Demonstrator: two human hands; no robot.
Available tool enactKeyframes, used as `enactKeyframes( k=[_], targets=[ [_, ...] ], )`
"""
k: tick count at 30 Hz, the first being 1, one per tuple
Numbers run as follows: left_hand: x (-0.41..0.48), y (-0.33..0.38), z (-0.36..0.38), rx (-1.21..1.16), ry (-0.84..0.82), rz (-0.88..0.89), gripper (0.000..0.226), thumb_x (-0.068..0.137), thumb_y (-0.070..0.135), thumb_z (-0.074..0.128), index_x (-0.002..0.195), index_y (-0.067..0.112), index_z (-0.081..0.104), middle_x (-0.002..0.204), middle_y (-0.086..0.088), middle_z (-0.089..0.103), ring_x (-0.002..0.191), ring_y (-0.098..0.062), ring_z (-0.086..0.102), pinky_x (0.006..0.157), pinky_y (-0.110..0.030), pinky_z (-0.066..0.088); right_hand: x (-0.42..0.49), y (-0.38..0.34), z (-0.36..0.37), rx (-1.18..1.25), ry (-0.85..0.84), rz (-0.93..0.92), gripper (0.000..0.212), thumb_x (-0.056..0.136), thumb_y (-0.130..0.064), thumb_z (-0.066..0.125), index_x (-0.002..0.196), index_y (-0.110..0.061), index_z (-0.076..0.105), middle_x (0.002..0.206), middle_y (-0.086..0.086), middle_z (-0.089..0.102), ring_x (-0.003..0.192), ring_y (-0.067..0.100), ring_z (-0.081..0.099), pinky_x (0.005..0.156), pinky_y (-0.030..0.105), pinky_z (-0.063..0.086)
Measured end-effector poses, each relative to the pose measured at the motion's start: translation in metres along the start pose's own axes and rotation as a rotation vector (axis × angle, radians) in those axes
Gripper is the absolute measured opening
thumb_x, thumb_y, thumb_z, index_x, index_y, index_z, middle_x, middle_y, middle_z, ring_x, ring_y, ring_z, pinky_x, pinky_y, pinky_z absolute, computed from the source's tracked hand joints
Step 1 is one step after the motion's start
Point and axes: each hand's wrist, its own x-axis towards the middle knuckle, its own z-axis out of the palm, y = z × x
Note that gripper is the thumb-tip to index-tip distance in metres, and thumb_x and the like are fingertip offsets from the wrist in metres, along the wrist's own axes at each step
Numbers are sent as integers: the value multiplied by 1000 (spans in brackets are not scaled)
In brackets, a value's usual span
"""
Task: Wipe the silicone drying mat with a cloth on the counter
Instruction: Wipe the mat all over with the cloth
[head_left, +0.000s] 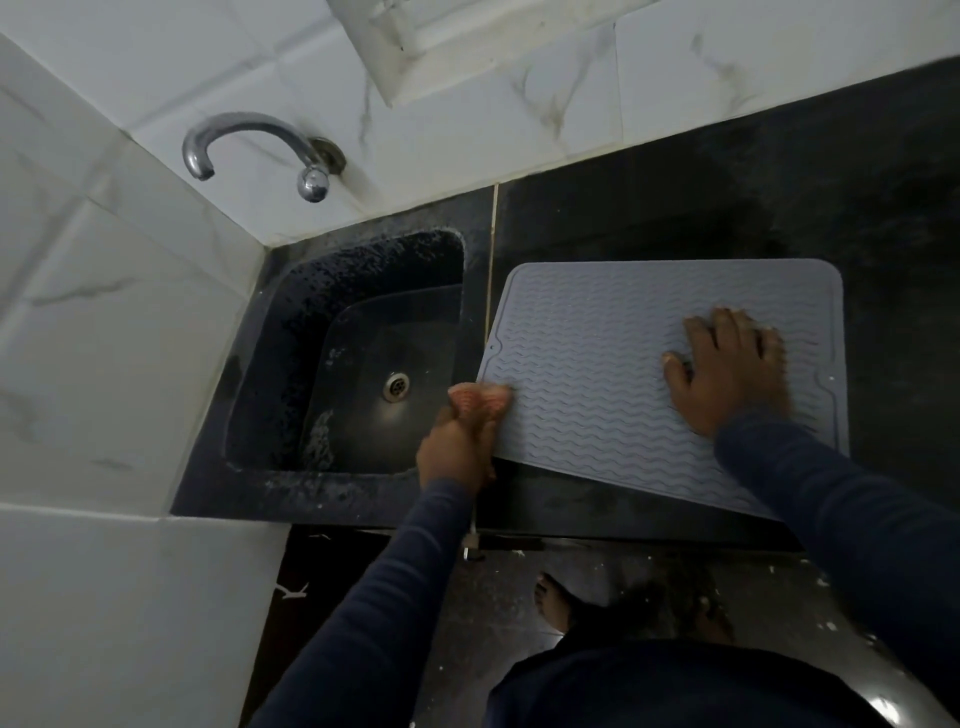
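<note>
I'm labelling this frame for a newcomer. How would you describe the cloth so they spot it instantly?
Start at the dark sink. Right of it lies the grey mat. At its left edge the left hand grips the cloth, small, bunched, the only pink thing.

The counter (675, 218) is dark stone with a sink (291, 338) sunk into its left end. White specks dot the rim around the sink. A pale seam (493, 249) runs front to back just right of the sink. A grey mat (587, 353) with wavy ridges lies flat on the counter right of the sink, turned askew. Its sink-side edge crosses the seam, close to the sink's right rim.
</note>
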Motion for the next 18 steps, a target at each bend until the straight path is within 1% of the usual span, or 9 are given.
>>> enactKeyframes(
  k=[3,5,7,8,9,13,14,16,18],
  targets=[
    [-13,64,15,-127,-2,289,49,92,59,38,127,29,57,112,-5,53,86,-22,57,75,-33,50,0,0,1,-1,5,-1,62,97,-50,32,149,-18,29,158,14,23,146,31,15,118,52,5],
    [-25,106,24,-85,-86,483,57,89,64,32,122,27,61,112,-7,55,81,-25,58,69,-35,51,1,1,0,-4,-2,-2,62,97,-50,32,149,-18,29,158,13,22,146,30,14,118,51,6],
    [-22,114,30,-53,-104,589,50,89,55,37,118,26,65,114,-11,58,78,-30,61,65,-38,52,0,2,0,-4,-16,7,62,97,-52,31,150,-20,27,159,12,20,147,29,13,118,50,5],
    [-18,105,29,-42,-113,589,49,90,53,36,119,26,64,115,-11,57,79,-31,62,67,-39,53,0,2,1,-3,-22,10,63,97,-52,31,150,-20,26,159,11,19,147,28,13,118,50,4],
    [-12,90,25,-40,-132,532,51,90,55,35,122,26,63,116,-9,56,82,-30,61,71,-39,53,1,2,1,0,-19,12,63,97,-53,31,151,-21,25,159,11,19,147,28,12,118,49,4],
    [33,0,4,-70,-181,18,66,83,75,39,122,24,54,111,-2,60,94,-25,63,81,-33,48,-2,0,-2,10,-4,11,62,97,-51,32,150,-19,28,158,11,22,147,28,15,118,48,4],
    [42,-13,-3,-36,-156,-31,68,82,77,39,121,23,54,112,-2,61,95,-25,63,82,-35,50,-2,0,-3,4,3,16,62,97,-51,33,149,-19,29,158,12,22,146,29,15,118,49,4],
    [47,-15,-11,19,-108,-26,67,83,73,42,124,20,52,117,-5,60,97,-27,62,84,-39,51,0,-1,-3,-12,9,16,62,97,-50,33,149,-18,30,157,13,24,145,30,17,118,50,6],
    [37,15,-12,-58,-92,80,62,88,66,44,131,22,49,117,-6,54,98,-27,60,84,-37,49,0,-3,-3,-16,14,12,61,96,-49,33,148,-17,32,156,14,26,144,31,19,118,52,8]
  ],
)
